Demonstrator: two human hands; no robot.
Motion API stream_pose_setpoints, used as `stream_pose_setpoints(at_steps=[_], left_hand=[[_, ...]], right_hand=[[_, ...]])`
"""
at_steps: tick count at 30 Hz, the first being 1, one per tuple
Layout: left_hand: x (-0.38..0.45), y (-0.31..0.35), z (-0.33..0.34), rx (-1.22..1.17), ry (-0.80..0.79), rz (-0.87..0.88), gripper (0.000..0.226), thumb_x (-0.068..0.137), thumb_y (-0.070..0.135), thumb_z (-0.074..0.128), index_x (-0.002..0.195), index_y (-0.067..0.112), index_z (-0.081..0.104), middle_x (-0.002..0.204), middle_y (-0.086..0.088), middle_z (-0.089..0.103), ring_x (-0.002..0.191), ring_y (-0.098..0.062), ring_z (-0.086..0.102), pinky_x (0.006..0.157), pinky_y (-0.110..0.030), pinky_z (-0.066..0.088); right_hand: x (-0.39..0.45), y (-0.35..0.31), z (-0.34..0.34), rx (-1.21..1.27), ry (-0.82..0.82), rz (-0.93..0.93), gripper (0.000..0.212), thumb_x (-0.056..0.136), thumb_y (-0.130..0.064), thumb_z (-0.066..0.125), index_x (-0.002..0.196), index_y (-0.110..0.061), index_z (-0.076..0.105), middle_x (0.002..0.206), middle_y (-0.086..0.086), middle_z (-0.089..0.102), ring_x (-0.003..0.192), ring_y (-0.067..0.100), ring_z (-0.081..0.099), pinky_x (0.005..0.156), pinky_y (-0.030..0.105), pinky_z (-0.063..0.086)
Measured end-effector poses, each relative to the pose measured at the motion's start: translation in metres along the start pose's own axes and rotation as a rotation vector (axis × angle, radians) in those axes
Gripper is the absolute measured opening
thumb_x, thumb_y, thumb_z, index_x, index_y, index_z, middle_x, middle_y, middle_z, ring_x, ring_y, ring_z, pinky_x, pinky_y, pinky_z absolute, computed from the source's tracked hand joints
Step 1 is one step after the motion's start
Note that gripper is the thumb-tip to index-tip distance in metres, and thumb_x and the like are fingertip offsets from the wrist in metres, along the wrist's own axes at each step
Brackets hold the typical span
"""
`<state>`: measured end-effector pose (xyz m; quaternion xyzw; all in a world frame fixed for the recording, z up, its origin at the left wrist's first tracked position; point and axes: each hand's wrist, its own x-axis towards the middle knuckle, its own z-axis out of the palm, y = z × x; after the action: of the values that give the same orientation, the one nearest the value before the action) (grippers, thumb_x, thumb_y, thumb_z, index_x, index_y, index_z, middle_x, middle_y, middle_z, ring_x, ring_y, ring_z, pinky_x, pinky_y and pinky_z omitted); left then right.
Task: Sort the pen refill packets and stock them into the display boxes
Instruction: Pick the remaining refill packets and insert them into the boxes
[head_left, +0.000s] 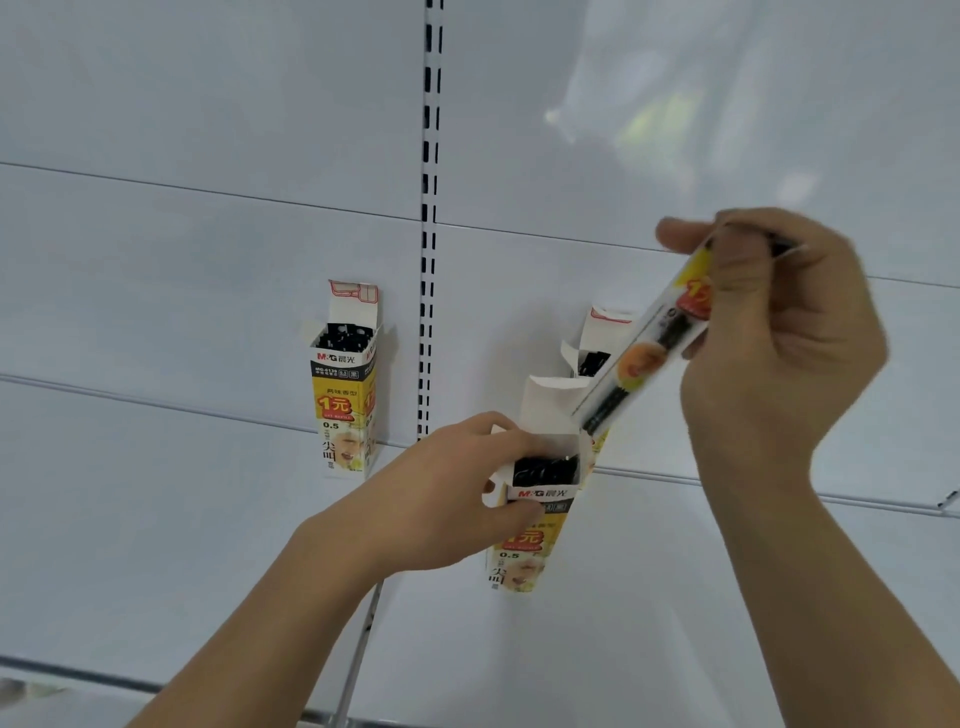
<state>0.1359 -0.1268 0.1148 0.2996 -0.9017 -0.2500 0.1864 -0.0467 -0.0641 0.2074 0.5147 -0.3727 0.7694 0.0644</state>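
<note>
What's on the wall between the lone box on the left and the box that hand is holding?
In the head view, only the slotted upright strip of the white panel lies between left box and held box.

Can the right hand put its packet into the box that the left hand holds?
Probably yes: the right hand holds the packet just above the box, whose top is open, and the left hand grips only its side.

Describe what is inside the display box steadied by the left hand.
The open display box gripped by the left hand shows dark refill tops packed inside. Their lower lengths and count are hidden by the box walls.
</note>
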Motion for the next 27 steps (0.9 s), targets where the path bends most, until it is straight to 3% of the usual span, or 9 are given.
stream_pose_setpoints(at_steps=[3, 6, 8, 10, 14, 18, 23, 27], left_hand=[[0.002, 0.000, 0.001, -0.006, -0.005, 0.006, 0.056, 0.097, 0.043, 0.067, 0.144, 0.063, 0.043, 0.124, 0.027, 0.051, 0.107, -0.003, 0.061, 0.091, -0.030, 0.057], [0.002, 0.002, 0.001, -0.017, -0.015, 0.024, 0.052, 0.097, 0.040, 0.068, 0.140, 0.060, 0.047, 0.124, 0.026, 0.052, 0.107, -0.004, 0.062, 0.092, -0.031, 0.057], [0.002, 0.004, 0.002, -0.016, -0.023, 0.027, 0.049, 0.097, 0.039, 0.068, 0.138, 0.058, 0.050, 0.123, 0.026, 0.052, 0.106, -0.005, 0.063, 0.091, -0.032, 0.058], [0.002, 0.004, 0.001, -0.016, -0.025, 0.032, 0.048, 0.097, 0.038, 0.068, 0.139, 0.055, 0.052, 0.122, 0.026, 0.052, 0.107, -0.006, 0.062, 0.090, -0.031, 0.058], [0.003, -0.001, 0.002, -0.062, 0.000, 0.047, 0.043, 0.097, 0.033, 0.070, 0.137, 0.044, 0.059, 0.121, 0.021, 0.056, 0.109, -0.007, 0.062, 0.091, -0.029, 0.057], [0.002, -0.005, 0.004, -0.100, 0.028, 0.046, 0.046, 0.097, 0.031, 0.070, 0.140, 0.042, 0.058, 0.119, 0.019, 0.057, 0.110, -0.009, 0.063, 0.091, -0.030, 0.058], [0.004, -0.004, 0.005, -0.110, 0.045, 0.038, 0.047, 0.098, 0.031, 0.070, 0.141, 0.042, 0.057, 0.119, 0.020, 0.059, 0.111, -0.008, 0.062, 0.090, -0.029, 0.058], [0.006, -0.006, 0.007, -0.129, 0.054, 0.036, 0.048, 0.096, 0.030, 0.072, 0.140, 0.041, 0.057, 0.121, 0.019, 0.060, 0.113, -0.009, 0.063, 0.090, -0.030, 0.059]], right_hand=[[0.008, -0.003, 0.000, 0.014, 0.017, -0.105, 0.011, 0.108, -0.018, 0.057, 0.102, -0.026, 0.062, 0.094, -0.001, 0.078, 0.091, 0.026, 0.077, 0.077, 0.035, 0.055], [-0.002, 0.004, 0.006, 0.021, -0.092, -0.062, 0.011, 0.106, -0.014, 0.059, 0.102, -0.023, 0.064, 0.094, -0.011, 0.078, 0.079, 0.008, 0.074, 0.070, 0.019, 0.053], [-0.010, 0.013, 0.006, -0.001, -0.159, -0.053, 0.010, 0.106, -0.014, 0.059, 0.104, -0.020, 0.066, 0.098, -0.008, 0.078, 0.074, 0.008, 0.071, 0.067, 0.014, 0.051], [-0.012, 0.020, 0.005, -0.031, -0.217, -0.100, 0.013, 0.106, -0.016, 0.059, 0.105, -0.024, 0.069, 0.100, -0.004, 0.077, 0.080, 0.016, 0.072, 0.069, 0.015, 0.053], [-0.018, 0.039, -0.003, -0.151, -0.436, -0.177, 0.017, 0.107, -0.022, 0.059, 0.110, -0.032, 0.072, 0.100, 0.005, 0.077, 0.090, 0.020, 0.073, 0.074, 0.030, 0.057], [-0.025, 0.065, -0.018, -0.323, -0.502, -0.269, 0.015, 0.101, -0.014, 0.065, 0.107, -0.012, 0.078, 0.108, -0.006, 0.071, 0.103, 0.019, 0.064, 0.086, 0.033, 0.055], [-0.033, 0.066, -0.029, -0.335, -0.579, -0.193, 0.018, 0.098, -0.018, 0.070, 0.114, -0.021, 0.078, 0.116, 0.006, 0.059, 0.104, 0.015, 0.060, 0.086, 0.021, 0.052], [-0.037, 0.064, -0.032, -0.383, -0.574, -0.086, 0.024, 0.094, -0.020, 0.075, 0.117, -0.023, 0.078, 0.100, -0.018, 0.065, 0.094, -0.003, 0.062, 0.083, 0.014, 0.048]])
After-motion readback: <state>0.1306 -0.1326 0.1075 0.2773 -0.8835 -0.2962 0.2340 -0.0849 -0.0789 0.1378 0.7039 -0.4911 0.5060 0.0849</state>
